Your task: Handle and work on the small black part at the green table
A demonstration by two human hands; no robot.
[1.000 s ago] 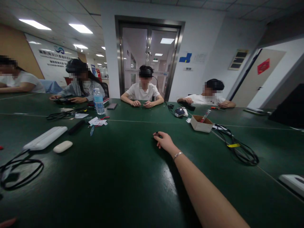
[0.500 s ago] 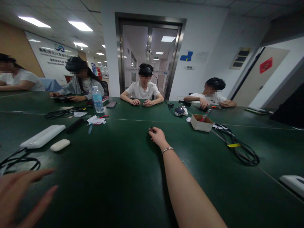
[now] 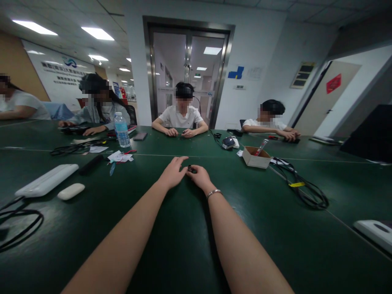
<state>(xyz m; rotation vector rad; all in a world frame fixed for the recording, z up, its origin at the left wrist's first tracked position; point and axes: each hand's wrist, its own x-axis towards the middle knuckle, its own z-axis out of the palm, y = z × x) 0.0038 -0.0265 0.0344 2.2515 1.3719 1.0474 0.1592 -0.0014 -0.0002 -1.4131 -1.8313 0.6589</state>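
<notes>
My right hand (image 3: 199, 177), with a silver bracelet at the wrist, rests over the green table (image 3: 174, 241). Its fingers are closed around a small dark object (image 3: 192, 169), too small for me to tell its kind. Right beside it is my left hand (image 3: 173, 173), the thumb side close to the dark object and the index finger stretched forward. Whether the left hand touches the object I cannot make out. Its fingers look extended and apart from the thumb.
To the left lie a white power strip (image 3: 47, 179), a cream oval case (image 3: 71, 191) and a water bottle (image 3: 122, 130). A small box (image 3: 256, 161) and coiled black cable (image 3: 301, 188) are on the right. Several people sit across the table, one (image 3: 183, 116) directly opposite.
My left hand has moved from the lower left to beside my right hand. The right hand still holds the small dark object. The view has shifted slightly.
</notes>
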